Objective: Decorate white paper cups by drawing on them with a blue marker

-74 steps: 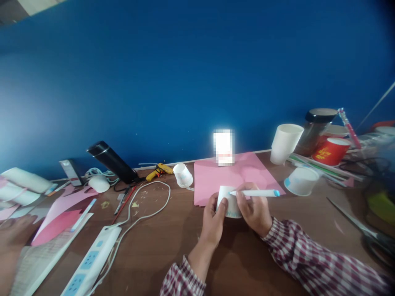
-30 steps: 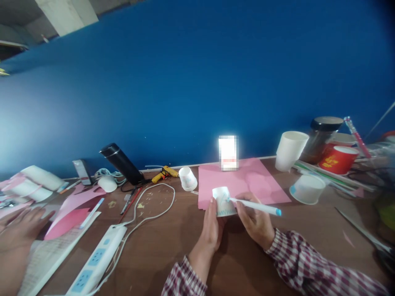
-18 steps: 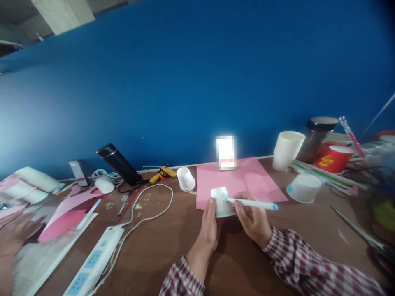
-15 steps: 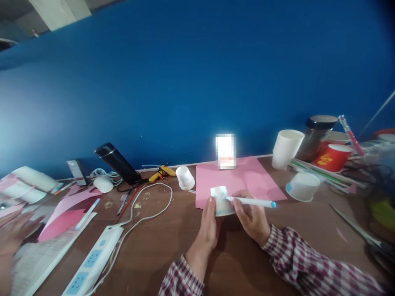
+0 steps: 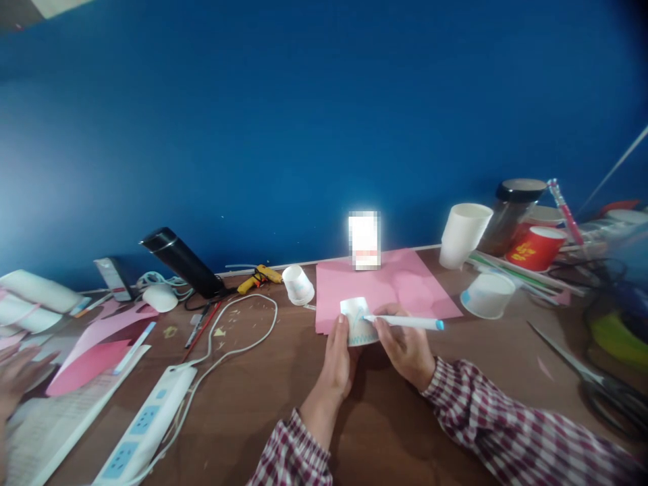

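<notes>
A white paper cup (image 5: 357, 325) with blue zigzag marks near its lower edge is gripped by my left hand (image 5: 338, 358), thumb on its near side. Between the fingers of my right hand (image 5: 406, 351) is a white marker pen (image 5: 412, 322) with a blue end, its tip at the cup's side by some blue lines. Pink paper (image 5: 385, 290) lies just behind the cup. A glowing phone-like panel (image 5: 364, 239), its face pixelated, stands upright at the back of that paper.
Scissors (image 5: 582, 378) lie at the right, below a short white cup (image 5: 489, 295) and a tall cup stack (image 5: 464, 233). Leftward are a power strip (image 5: 146, 422), a yellow glue gun (image 5: 259, 278), a small cup (image 5: 298, 285) and a black flask (image 5: 182, 260). Another person's hand (image 5: 20, 374) rests far left.
The whole view has shifted slightly, so everything sits a little further left and higher. Both hands keep their hold on the cup and the marker pen.
</notes>
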Action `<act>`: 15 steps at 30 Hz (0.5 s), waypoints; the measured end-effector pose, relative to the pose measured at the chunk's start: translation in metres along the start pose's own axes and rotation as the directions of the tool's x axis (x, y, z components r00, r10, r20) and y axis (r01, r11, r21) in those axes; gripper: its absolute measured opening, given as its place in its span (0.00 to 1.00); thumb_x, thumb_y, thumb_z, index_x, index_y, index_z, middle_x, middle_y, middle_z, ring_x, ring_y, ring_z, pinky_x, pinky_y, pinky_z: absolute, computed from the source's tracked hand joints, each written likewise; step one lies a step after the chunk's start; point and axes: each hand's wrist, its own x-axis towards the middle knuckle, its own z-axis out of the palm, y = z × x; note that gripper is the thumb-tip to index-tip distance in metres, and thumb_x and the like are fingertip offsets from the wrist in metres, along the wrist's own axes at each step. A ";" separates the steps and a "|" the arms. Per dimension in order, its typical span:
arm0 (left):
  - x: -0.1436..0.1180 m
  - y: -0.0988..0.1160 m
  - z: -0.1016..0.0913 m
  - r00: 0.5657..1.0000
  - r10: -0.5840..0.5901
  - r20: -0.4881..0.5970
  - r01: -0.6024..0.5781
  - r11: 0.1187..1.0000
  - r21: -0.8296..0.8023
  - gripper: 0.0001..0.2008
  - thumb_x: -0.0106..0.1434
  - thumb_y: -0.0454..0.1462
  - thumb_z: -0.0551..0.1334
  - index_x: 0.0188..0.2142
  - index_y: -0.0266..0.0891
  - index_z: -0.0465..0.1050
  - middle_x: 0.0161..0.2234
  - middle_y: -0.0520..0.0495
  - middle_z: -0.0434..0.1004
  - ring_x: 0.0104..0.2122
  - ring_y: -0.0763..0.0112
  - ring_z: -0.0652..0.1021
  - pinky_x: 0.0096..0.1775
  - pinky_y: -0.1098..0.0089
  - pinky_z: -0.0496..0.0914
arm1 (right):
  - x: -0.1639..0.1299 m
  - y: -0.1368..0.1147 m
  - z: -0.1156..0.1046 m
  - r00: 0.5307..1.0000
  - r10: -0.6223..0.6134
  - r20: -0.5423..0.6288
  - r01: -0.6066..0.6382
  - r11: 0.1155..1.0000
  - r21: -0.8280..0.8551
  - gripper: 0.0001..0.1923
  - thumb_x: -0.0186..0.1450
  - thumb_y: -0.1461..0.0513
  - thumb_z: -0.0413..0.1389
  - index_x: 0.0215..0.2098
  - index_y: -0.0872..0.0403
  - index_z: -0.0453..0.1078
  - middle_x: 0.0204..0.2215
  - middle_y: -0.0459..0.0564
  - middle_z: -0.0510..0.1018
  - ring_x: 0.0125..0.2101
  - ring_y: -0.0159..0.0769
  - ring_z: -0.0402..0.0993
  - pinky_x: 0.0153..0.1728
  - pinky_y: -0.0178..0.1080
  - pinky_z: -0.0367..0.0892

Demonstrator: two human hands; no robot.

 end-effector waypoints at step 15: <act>-0.001 0.000 0.002 1.000 0.022 0.011 -0.022 1.000 0.014 0.21 0.63 0.50 0.55 0.45 0.36 0.70 0.46 0.40 0.75 0.46 0.58 0.74 0.47 0.61 0.69 | 0.000 -0.001 0.001 1.000 0.004 -0.003 -0.004 1.000 -0.021 0.06 0.67 0.60 0.49 0.36 0.53 0.65 0.30 0.49 0.73 0.29 0.35 0.72 0.31 0.36 0.71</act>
